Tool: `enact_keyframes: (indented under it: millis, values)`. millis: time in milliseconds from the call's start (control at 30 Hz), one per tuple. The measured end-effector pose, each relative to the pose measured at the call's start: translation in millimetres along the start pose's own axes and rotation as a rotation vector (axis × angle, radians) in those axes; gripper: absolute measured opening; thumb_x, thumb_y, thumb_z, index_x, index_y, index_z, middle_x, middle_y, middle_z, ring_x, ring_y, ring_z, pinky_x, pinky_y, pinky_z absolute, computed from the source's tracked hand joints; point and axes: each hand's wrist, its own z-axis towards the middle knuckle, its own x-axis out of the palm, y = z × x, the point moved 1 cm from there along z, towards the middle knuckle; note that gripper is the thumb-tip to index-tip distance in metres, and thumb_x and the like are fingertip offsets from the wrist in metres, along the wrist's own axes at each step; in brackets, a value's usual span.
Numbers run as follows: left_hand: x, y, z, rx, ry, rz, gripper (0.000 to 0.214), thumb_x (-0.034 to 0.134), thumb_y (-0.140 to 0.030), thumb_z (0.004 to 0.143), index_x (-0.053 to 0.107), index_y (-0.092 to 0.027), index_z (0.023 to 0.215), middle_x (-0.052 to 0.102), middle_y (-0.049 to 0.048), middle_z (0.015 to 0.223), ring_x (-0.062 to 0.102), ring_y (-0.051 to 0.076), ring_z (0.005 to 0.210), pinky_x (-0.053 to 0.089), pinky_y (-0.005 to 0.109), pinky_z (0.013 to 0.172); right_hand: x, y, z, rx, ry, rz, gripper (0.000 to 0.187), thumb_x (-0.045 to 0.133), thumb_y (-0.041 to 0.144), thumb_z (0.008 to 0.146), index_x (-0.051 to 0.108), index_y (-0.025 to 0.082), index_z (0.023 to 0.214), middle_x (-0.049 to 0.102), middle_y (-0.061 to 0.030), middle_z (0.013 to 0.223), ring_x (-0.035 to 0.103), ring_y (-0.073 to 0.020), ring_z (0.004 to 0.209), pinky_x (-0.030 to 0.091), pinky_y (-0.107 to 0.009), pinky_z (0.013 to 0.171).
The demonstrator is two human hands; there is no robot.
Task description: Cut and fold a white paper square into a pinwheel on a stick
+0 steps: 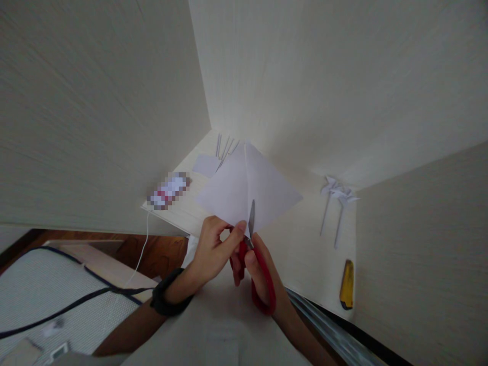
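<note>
A square of white paper [269,183], turned cornerwise with a crease down its middle, is held up over the desk. My left hand [219,246] pinches its near corner between thumb and fingers. In my right hand [263,269] are red-handled scissors [271,292], with my thumb and fingers in the loops. The scissors' blades are parted at the near corner, one blade lying over the paper along the crease. The other blade is mostly hidden under the sheet. A dark band circles my left wrist.
Several thin sticks [224,147] and a smaller paper piece [206,165] lie at the back left, near a blurred phone-like device [169,191] with a white cable [147,229]. On the right are two paper pinwheels [337,192] on sticks and a yellow utility knife [346,284]. Walls enclose the desk [301,254].
</note>
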Motion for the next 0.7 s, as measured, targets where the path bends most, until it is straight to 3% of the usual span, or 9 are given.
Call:
enact_keyframes:
  millis: [700]
  values:
    - [1.1, -0.6, 0.9, -0.037, -0.038, 0.009, 0.044, 0.052, -0.031, 0.080, 0.045, -0.020, 0.038, 0.045, -0.0043, 0.032, 0.041, 0.008, 0.033, 0.030, 0.022, 0.038, -0.1, -3.6, -0.3, 0.012, 0.009, 0.028, 0.048, 0.048, 0.071, 0.085, 0.043, 0.023, 0.081, 0.046, 0.0064, 0.059, 0.045, -0.0089, 0.044, 0.038, -0.021, 0.041]
